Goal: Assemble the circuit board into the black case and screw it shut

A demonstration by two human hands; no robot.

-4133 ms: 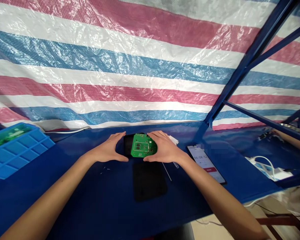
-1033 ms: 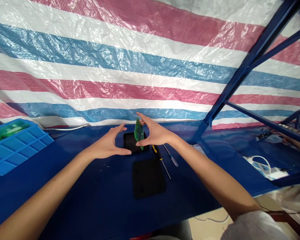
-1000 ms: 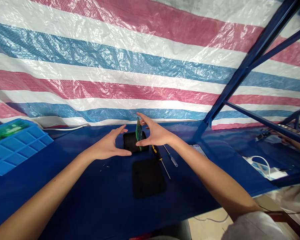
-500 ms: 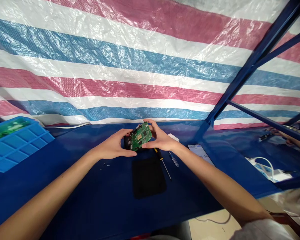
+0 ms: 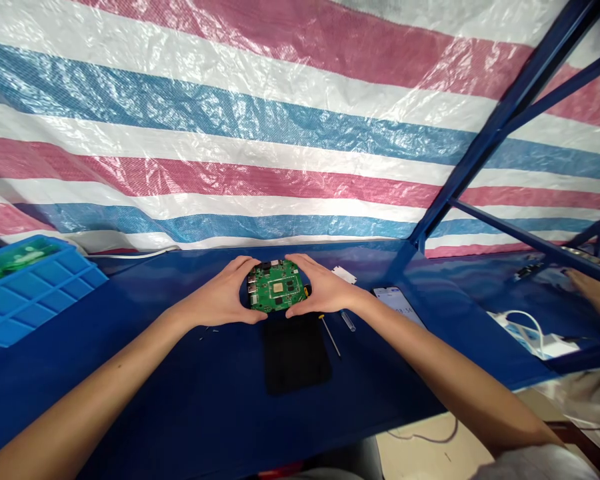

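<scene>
The green, rounded-corner printed circuit board (image 5: 276,287) now lies nearly level with its component face upward; one second ago it stood on edge in the right hand alone, and half a second ago it was tilted. The change presents the pale square chip (image 5: 279,288) to the operator and places the board under two-sided control, so its position can be adjusted from both ends. Clock directions are taken from the board's centre, with 12 o'clock toward the striped plastic sheet (image 5: 260,177). The left hand (image 5: 224,293) is at 9 o'clock, grasping the board around its silver connector edge. The right hand (image 5: 327,288) is at 3 o'clock, grasping the opposite edge, thumb at the near side and fingers at the far side. The board therefore sits directly between both hands, above the dark blue worktop (image 5: 180,400). Whether it rests in the shallow black shell seen at that spot one second ago is hidden. A flat black rounded-square panel (image 5: 297,357) lies near, toward 5 o'clock. A screwdriver with a yellow-and-black handle (image 5: 331,339) lies between 4 and 5 o'clock; a screwdriver with a translucent blue handle (image 5: 349,321) lies at 4 o'clock.
</scene>
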